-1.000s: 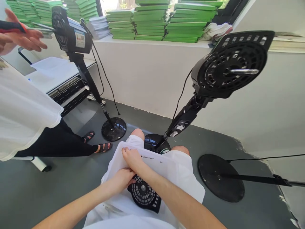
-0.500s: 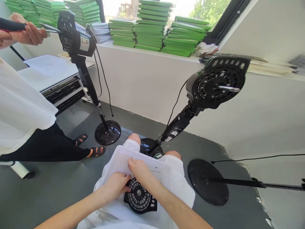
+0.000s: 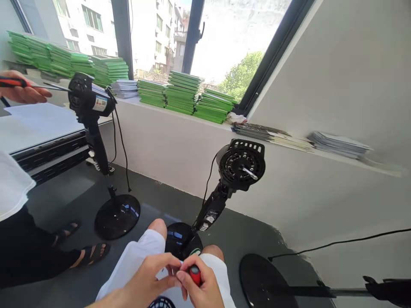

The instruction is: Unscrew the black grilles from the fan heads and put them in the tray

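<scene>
My right hand (image 3: 204, 282) is closed around a screwdriver (image 3: 195, 274), whose red handle with a dark end points up at me; its shaft is hidden. My left hand (image 3: 160, 273) has its fingertips pinched together against my right fingertips, above my lap. Whatever lies between them is too small or hidden to make out. Below the hands, a round black grilled cover (image 3: 161, 303) shows only its upper edge at the bottom of the view. Beyond my knees stands a black fan (image 3: 242, 167) without blades, a metal shaft sticking out of its motor housing.
At left a co-worker's hand (image 3: 24, 90) holds a red-and-black screwdriver against a second fan (image 3: 85, 96). Another fan base (image 3: 261, 282) stands at right, a cable behind it. Green-edged stacks (image 3: 183, 92) line the windowsill; a white table (image 3: 38, 128) is at left.
The view has tilted up. My left hand has left the black cover, and a red-handled screwdriver is now in my right hand. Both hands have come together. The co-worker's tool stays at the left fan.
</scene>
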